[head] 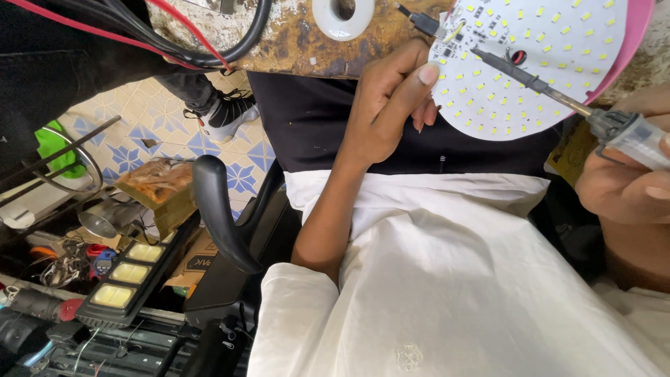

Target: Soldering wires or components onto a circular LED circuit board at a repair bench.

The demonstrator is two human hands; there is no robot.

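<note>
The person sits low in a chair, white garment across the lap, and both hands are up at the edge of a worn, rust-stained brown workbench (300, 42). The left hand (391, 105) grips the rim of a round white circuit board studded with rows of small yellow light chips (537, 63) — thumb pressed onto the board's face near its left edge, the other fingers curled together behind it. The board sits at the top right of the view, tilted against the bench edge, with something pink (638, 35) showing behind its right rim.

The right hand (628, 181) is closed around the pale grey handle of a soldering iron (558, 94), fingers wrapped tight on the handle. The iron's dark slim shaft slants up and to the left across the board, its tip resting near the board's upper middle, just beside a small dark round part. A thin black lead with a clip end (422, 21) reaches the board's upper left edge.

On the bench top lies a white ring of tape (342, 15), and thick black and red cables (209, 42) loop over its left end. Down to the left — past the black curved armrest (216, 209) — a black lamp housing with three yellowish square panels (129, 274) lies among cluttered tools, above a floor of cream tiles with blue star patterns (139, 119). Someone else's black-and-white shoe (227, 112) stands on those tiles.
</note>
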